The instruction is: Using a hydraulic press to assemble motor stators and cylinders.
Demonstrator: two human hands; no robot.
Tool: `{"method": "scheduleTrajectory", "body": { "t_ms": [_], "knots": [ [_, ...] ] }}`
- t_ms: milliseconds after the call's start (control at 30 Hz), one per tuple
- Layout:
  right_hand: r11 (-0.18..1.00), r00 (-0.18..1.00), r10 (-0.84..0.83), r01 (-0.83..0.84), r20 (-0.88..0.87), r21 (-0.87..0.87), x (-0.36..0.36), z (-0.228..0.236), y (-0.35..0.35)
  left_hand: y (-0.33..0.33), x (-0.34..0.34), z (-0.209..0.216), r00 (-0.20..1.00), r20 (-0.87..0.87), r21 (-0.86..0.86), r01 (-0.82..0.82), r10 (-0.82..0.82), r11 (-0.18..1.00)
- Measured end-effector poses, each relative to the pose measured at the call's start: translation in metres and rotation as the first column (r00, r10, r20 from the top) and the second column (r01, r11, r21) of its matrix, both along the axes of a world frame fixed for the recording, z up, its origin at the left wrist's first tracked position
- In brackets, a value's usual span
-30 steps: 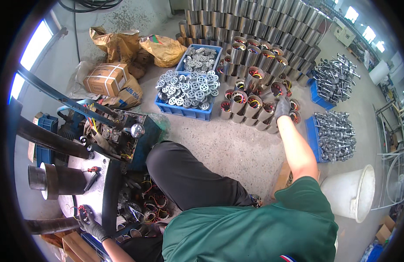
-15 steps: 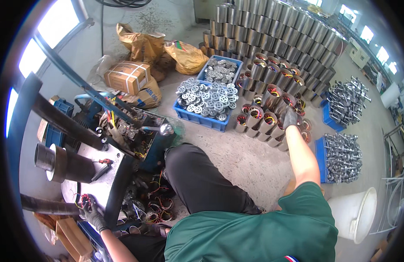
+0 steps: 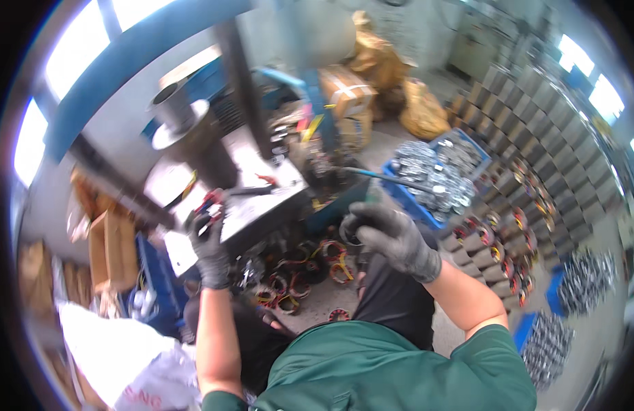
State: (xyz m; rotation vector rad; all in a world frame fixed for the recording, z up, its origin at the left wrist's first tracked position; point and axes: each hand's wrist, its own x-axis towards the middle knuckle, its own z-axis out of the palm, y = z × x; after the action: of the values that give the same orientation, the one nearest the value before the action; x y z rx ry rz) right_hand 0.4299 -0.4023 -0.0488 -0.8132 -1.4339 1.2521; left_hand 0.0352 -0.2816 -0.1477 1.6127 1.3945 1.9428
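My left hand, in a dark grey glove, is closed round a small motor stator with red windings, above the pale metal plate of a blue-framed machine. Its fingers partly hide the stator. Over my lap, my right hand, gloved too, has bent fingers spread apart, and nothing shows in it. Beyond the stator a dark metal cylinder with a flange and a narrower tube rises from the plate. A red-tipped dark tool lies beside the cylinder.
Wound stators lie on the floor between my feet. Blue crates of metal parts stand ahead on the right, near stacked metal tubes. Dark machine columns flank the plate. At lower left are a white sack and a cardboard box.
My view has turned left toward the machine. My right hand has come back from the tubes to over my lap, fingers apart. My left hand still holds the stator at the plate.
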Motion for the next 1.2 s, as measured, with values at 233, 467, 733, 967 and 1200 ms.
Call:
{"method": "scheduleTrajectory", "body": {
  "t_ms": [233,467,733,967,1200],
  "knots": [
    [0.689,0.872,0.069,-0.393,-0.485,-0.609,-0.137,-0.015,0.105,-0.026,0.075,0.026,0.956,-0.232,-0.004,0.181,-0.177,0.983],
    [0.717,0.798,-0.019,-0.410,-0.603,-0.564,-0.149,-0.057,0.107,-0.034,0.068,0.014,0.904,0.255,-0.324,0.415,-0.344,0.850],
    [0.624,0.867,-0.105,-0.324,-0.488,-0.711,-0.151,-0.075,0.116,-0.018,0.052,-0.005,0.888,-0.014,-0.258,0.441,-0.460,0.859],
    [0.640,0.883,-0.107,-0.290,-0.457,-0.711,-0.144,-0.093,0.115,-0.021,0.051,0.012,0.777,-0.210,-0.356,0.505,-0.593,0.787],
    [0.647,0.868,-0.011,-0.372,-0.497,-0.665,-0.134,-0.068,0.105,-0.034,0.059,0.050,0.765,-0.017,-0.474,0.561,-0.644,0.679]
  ]
}}
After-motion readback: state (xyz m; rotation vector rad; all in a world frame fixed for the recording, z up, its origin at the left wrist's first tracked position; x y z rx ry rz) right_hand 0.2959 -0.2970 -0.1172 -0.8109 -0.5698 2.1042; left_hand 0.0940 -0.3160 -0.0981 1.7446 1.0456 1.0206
